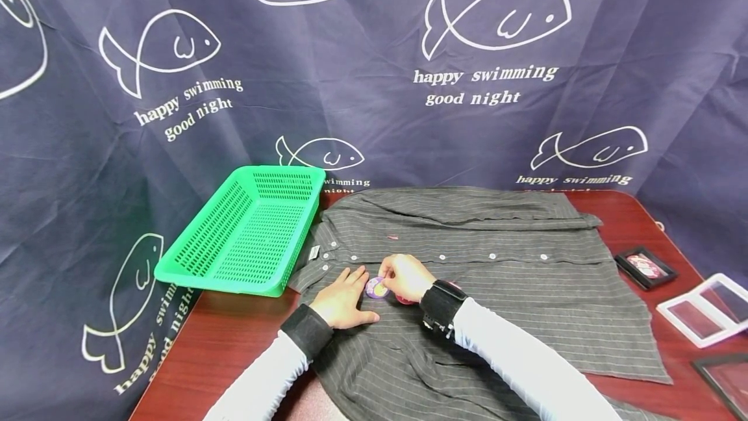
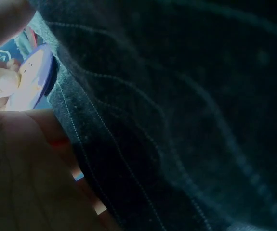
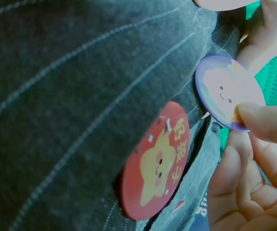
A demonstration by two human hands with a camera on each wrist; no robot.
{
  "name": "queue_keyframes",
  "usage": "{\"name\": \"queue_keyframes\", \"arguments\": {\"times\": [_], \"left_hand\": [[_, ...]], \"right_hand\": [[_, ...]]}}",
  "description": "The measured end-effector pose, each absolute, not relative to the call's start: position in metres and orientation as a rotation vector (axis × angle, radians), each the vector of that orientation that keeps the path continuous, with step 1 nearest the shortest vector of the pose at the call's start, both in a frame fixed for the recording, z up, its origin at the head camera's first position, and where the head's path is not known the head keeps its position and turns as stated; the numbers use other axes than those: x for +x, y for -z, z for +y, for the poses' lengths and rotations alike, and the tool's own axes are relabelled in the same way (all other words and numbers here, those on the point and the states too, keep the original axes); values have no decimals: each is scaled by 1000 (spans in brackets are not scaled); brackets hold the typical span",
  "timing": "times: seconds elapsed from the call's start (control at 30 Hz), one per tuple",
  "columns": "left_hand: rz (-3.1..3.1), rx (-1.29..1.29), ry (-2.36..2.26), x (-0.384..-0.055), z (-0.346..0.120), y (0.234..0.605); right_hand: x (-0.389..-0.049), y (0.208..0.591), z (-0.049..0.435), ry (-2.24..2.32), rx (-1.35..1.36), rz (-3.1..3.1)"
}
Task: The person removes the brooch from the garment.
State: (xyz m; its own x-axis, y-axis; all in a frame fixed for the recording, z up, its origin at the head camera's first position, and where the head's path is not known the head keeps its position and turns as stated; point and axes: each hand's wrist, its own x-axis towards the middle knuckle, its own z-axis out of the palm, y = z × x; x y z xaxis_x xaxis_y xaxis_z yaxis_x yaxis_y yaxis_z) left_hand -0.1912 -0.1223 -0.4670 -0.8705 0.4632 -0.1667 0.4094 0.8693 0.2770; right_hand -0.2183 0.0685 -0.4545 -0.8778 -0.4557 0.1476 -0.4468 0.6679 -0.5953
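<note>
A dark grey striped button-up shirt [image 1: 526, 310] lies spread over the table. My left hand [image 1: 343, 302] rests on it near the collar, palm down with the fingers extended, just left of a round purple-rimmed pin badge [image 1: 376, 288]. Bent over that badge is my right hand [image 1: 410, 277], its thumb on the smiling face and its fingers curled at the edge; in the right wrist view the badge [image 3: 229, 92] stands tilted against the cloth. A red round badge [image 3: 155, 166] with a yellow star sits on the shirt beside it, mostly covered by the right hand in the head view.
A green perforated basket [image 1: 274, 288] stands at the table's left. On the right side are a small black frame [image 1: 628, 268] with a pink-and-red piece in it, a white frame [image 1: 678, 307] and a dark frame [image 1: 715, 382]. A printed curtain [image 1: 374, 83] hangs behind.
</note>
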Motion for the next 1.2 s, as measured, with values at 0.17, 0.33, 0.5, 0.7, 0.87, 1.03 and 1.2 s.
{"name": "queue_keyframes", "arguments": {"times": [0.17,0.33,0.5,0.7,0.87,1.03,1.2], "left_hand": [[2806,653,-345,-191,-122,464],[2805,652,-353,-190,-122,462],[2809,649,-365,-190,-122,462],[2814,645,-358,-191,-122,463],[2824,662,-390,-193,-125,465],[2827,715,-462,-197,-129,466],[2867,795,-560,-198,-133,463]], "right_hand": [[-216,451,69,984,-844,2879],[-212,452,68,907,-911,2909],[-207,455,67,847,-1044,2953],[-204,461,67,811,-1148,2978],[-204,463,69,809,-1206,2968],[-203,463,71,817,-1243,2953],[-201,462,74,830,-1257,2947]]}}
